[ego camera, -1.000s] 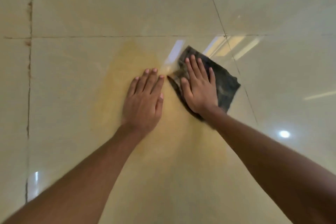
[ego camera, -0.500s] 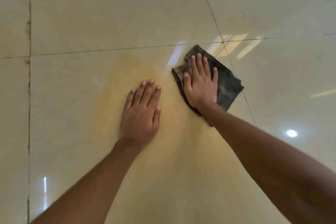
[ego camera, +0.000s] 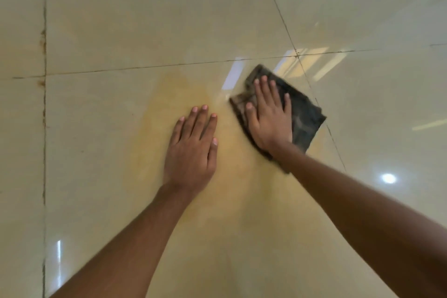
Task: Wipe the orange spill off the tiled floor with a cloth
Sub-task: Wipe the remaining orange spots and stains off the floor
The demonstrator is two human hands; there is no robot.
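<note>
Cloth, dark grey folded rag, looks soft and limp; right hand presses it flat, fingers spread, while left hand rests open-palmed on the orange spill.

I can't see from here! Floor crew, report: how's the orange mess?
Right hand flat on dark cloth. Left hand flat on orange spill, no grip. Smear not yet gone. Nothing in the way.

Grout lines dark, crossing near the upper right; one vertical line down the left side with rusty brown marks along it; bright strip-light reflections near the crossing; round lamp reflection at right; small streak of glare lower left.
</note>
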